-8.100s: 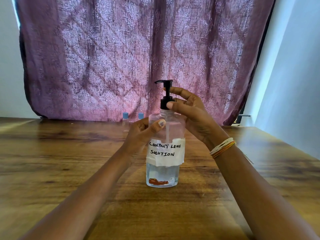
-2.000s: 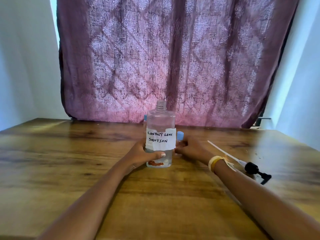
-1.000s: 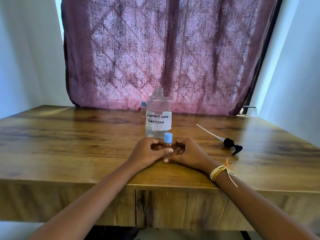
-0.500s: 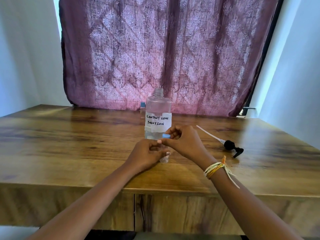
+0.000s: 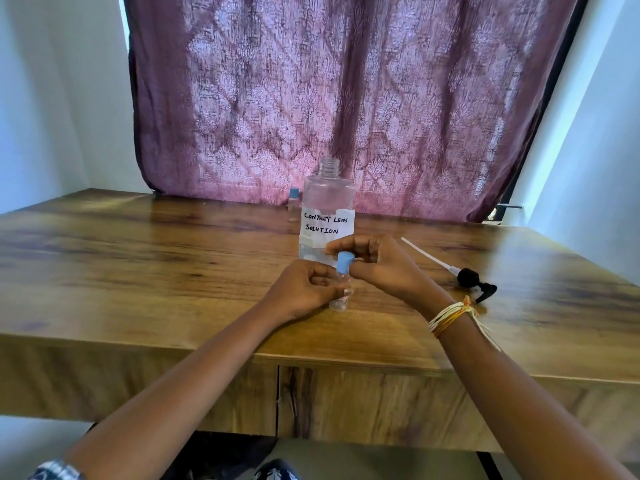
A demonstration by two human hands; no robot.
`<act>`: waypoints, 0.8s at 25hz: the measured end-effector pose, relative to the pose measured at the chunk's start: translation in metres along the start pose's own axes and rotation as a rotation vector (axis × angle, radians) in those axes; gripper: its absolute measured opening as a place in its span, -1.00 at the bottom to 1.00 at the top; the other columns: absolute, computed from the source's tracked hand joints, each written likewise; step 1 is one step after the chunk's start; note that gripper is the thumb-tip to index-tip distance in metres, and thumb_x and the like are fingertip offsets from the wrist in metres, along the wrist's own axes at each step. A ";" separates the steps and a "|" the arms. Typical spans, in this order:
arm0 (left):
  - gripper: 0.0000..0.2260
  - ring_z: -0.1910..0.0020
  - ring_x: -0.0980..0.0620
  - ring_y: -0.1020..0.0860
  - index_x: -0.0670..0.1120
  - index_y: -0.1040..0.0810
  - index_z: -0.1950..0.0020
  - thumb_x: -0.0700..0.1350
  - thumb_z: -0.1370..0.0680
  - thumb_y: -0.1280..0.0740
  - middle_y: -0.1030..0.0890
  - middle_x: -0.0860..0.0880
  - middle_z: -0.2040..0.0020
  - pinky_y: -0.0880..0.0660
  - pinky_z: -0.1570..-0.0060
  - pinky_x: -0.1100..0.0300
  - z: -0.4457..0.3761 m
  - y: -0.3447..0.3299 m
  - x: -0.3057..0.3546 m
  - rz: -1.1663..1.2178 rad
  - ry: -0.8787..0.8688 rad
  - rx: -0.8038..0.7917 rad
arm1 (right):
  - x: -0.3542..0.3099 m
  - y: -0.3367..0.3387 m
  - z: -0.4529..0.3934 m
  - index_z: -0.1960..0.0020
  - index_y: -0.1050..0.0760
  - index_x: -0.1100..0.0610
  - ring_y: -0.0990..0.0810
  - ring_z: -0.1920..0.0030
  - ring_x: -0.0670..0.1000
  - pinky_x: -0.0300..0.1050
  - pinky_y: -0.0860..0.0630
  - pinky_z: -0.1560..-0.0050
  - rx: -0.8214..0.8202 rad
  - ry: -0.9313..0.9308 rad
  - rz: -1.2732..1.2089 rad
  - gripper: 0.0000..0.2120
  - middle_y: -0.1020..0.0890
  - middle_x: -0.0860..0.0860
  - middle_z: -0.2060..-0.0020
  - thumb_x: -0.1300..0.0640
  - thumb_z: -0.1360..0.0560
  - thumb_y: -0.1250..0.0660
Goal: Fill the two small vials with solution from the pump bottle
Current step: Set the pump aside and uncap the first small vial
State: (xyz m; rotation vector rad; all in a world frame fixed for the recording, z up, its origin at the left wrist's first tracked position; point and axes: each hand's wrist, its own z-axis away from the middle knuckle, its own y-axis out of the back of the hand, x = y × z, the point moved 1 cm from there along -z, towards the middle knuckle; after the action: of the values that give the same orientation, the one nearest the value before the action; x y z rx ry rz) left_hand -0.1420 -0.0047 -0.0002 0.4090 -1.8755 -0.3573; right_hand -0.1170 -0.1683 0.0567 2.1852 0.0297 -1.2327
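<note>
The clear bottle (image 5: 327, 202) labelled "contact lens solution" stands uncapped at the middle of the wooden table (image 5: 138, 271). Its black pump head with white tube (image 5: 467, 277) lies on the table to the right. In front of the bottle my left hand (image 5: 301, 289) grips a small clear vial (image 5: 341, 301) standing on the table. My right hand (image 5: 377, 265) pinches the vial's blue cap (image 5: 344, 263) at the vial's top; whether it is still on the neck is unclear. A second vial with a blue cap (image 5: 293, 202) stands behind the bottle, to its left.
A purple patterned curtain (image 5: 346, 98) hangs behind the table's far edge. White walls stand on both sides. The table's near edge (image 5: 277, 358) runs under my forearms.
Since two seconds ago my hands left the bottle and brought one vial forward. In the last half second my right hand lowered slightly with the blue cap at the vial's top.
</note>
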 end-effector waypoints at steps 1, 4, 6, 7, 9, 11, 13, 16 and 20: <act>-0.78 0.12 0.12 -0.69 -0.03 -0.71 0.04 0.00 -0.37 -0.52 -0.74 0.03 0.15 -0.59 -0.06 0.00 0.000 0.000 0.000 -0.006 -0.002 0.002 | 0.001 -0.003 0.001 -0.15 -0.60 0.22 -0.66 0.03 -0.08 -0.20 -0.59 -0.07 0.038 -0.012 -0.026 -0.68 -0.70 0.01 0.04 0.36 -0.41 -0.44; -0.87 0.13 0.13 -0.68 0.04 -0.70 0.10 -0.03 -0.37 -0.53 -0.73 0.06 0.17 -0.59 -0.02 0.05 -0.002 0.000 0.000 0.008 -0.014 -0.007 | 0.006 -0.006 0.002 -0.10 -0.60 0.17 -0.65 0.19 -0.06 -0.13 -0.62 0.05 0.128 -0.047 -0.128 -0.69 -0.69 0.03 0.20 0.34 -0.38 -0.50; -0.90 0.13 0.20 -0.67 0.11 -0.70 0.15 -0.01 -0.36 -0.53 -0.73 0.14 0.20 -0.58 -0.01 0.14 -0.002 0.000 0.000 0.008 -0.021 -0.014 | 0.007 -0.004 0.001 -0.14 -0.57 0.16 -0.69 0.11 -0.04 -0.13 -0.63 0.04 0.058 -0.083 -0.280 -0.63 -0.71 0.13 0.09 0.48 -0.41 -0.38; -0.91 0.14 0.23 -0.67 0.12 -0.69 0.15 0.00 -0.36 -0.52 -0.72 0.16 0.20 -0.57 0.00 0.17 -0.003 0.000 0.000 0.002 -0.020 -0.012 | 0.007 -0.004 0.001 -0.19 -0.53 0.17 -0.70 0.06 -0.04 -0.15 -0.63 0.03 0.013 -0.096 -0.341 -0.58 -0.70 0.15 0.03 0.51 -0.42 -0.33; -0.88 0.12 0.22 -0.67 0.08 -0.69 0.11 -0.02 -0.37 -0.53 -0.73 0.14 0.17 -0.56 0.01 0.21 -0.003 -0.001 -0.001 0.011 -0.023 -0.012 | 0.008 -0.003 0.000 -0.27 -0.49 0.17 -0.67 0.07 -0.07 -0.21 -0.61 0.03 0.006 -0.097 -0.321 -0.53 -0.68 0.09 0.03 0.47 -0.41 -0.39; -0.86 0.10 0.18 -0.68 0.04 -0.69 0.09 -0.05 -0.38 -0.53 -0.73 0.08 0.14 -0.56 0.01 0.22 -0.004 -0.002 -0.001 0.038 -0.025 -0.012 | 0.009 -0.002 0.001 -0.26 -0.51 0.17 -0.64 0.19 -0.12 -0.24 -0.59 0.08 0.079 -0.088 -0.233 -0.50 -0.65 0.01 0.17 0.36 -0.36 -0.50; -0.83 0.09 0.14 -0.69 -0.01 -0.70 0.06 -0.05 -0.38 -0.54 -0.73 0.04 0.13 -0.58 -0.02 0.18 -0.004 -0.002 0.000 0.047 -0.009 -0.011 | 0.010 0.000 0.002 -0.27 -0.50 0.19 -0.67 0.17 -0.06 -0.14 -0.60 0.02 0.111 -0.093 -0.259 -0.51 -0.67 0.06 0.19 0.39 -0.38 -0.48; -0.76 0.08 0.13 -0.69 -0.07 -0.70 0.00 -0.04 -0.38 -0.53 -0.74 0.01 0.11 -0.58 -0.06 0.14 -0.004 -0.003 -0.001 0.029 0.008 -0.014 | 0.010 0.002 0.003 -0.34 -0.42 0.19 -0.68 -0.01 0.01 -0.13 -0.61 -0.05 0.000 -0.083 -0.350 -0.48 -0.68 0.17 -0.03 0.51 -0.43 -0.32; -0.78 0.06 0.13 -0.69 -0.08 -0.71 -0.01 -0.08 -0.39 -0.53 -0.74 0.00 0.08 -0.57 -0.06 0.16 -0.004 -0.002 -0.001 0.043 -0.019 -0.017 | 0.010 -0.002 0.004 -0.33 -0.44 0.21 -0.60 0.17 -0.17 -0.30 -0.57 0.10 0.068 -0.082 -0.229 -0.43 -0.62 0.06 0.04 0.39 -0.36 -0.49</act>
State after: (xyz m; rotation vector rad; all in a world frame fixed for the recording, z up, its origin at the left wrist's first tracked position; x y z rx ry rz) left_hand -0.1379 -0.0066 -0.0006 0.3545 -1.8952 -0.3495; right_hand -0.1148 -0.1712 0.0463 2.2349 0.2129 -1.4683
